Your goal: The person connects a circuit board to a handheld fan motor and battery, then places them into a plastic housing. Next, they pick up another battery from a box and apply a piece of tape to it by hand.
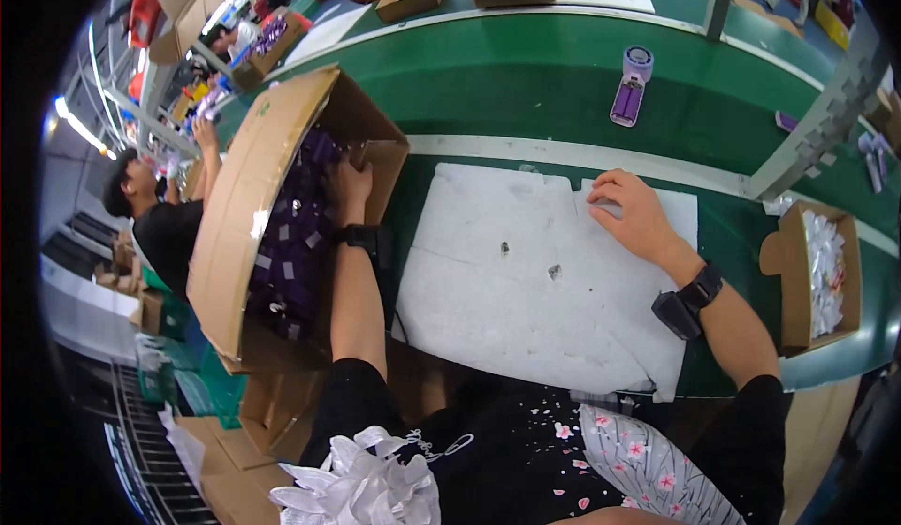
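Note:
My left hand [353, 187] reaches into a tall cardboard box [225, 234] at the left, touching or close to the many dark purple plastic parts [298, 234] piled inside. Its fingertips are partly hidden among the parts and by the box's shade, so a hold cannot be made out. On the right, my right hand [633, 213] rests at the far right part of a white foam sheet [526, 281]. Its fingers are loosely bent, with a gap between them and the thumb, and nothing shows in them. Dark bands circle both wrists.
Beyond a pale rail, a purple handheld device with a round head [631, 89] lies on the green conveyor belt [507, 65]. A small cardboard box of white wrapped pieces [824, 272] stands at the right, near a metal post [826, 103]. A co-worker [169, 229] works at the left.

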Demonstrator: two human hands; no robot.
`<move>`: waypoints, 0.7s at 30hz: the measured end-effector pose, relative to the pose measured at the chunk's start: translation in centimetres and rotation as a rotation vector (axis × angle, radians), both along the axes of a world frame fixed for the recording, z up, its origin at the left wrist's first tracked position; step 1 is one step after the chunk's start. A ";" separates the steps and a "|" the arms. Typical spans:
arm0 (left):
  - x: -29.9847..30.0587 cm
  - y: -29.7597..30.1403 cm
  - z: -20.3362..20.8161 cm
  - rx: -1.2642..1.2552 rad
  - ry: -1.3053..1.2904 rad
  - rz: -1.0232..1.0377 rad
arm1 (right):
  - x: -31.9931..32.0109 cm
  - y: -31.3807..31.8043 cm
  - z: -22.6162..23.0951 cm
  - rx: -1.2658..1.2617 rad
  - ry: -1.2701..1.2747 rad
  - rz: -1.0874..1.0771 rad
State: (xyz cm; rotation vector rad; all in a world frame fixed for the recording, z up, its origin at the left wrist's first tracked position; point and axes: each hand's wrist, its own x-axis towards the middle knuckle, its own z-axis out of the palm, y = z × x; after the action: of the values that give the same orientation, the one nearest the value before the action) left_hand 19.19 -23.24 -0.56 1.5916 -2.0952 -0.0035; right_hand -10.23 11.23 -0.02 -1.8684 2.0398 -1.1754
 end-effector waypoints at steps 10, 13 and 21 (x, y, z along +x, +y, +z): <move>3.6 -2.2 1.5 0.461 0.522 -0.086 | 0.5 -0.7 -0.7 -0.060 -0.052 0.048; 3.1 0.4 3.5 0.758 1.399 -0.238 | 0.5 -1.0 -1.0 -0.094 -0.053 0.056; -9.8 14.8 7.4 1.308 1.220 -0.778 | 1.4 -0.7 1.3 -0.012 -0.500 0.033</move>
State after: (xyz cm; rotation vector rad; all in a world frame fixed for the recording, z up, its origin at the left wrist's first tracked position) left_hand 9.44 -8.45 6.87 0.5922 -1.3699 -2.2591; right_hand -8.87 10.53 1.30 -1.4146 1.7189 -1.4655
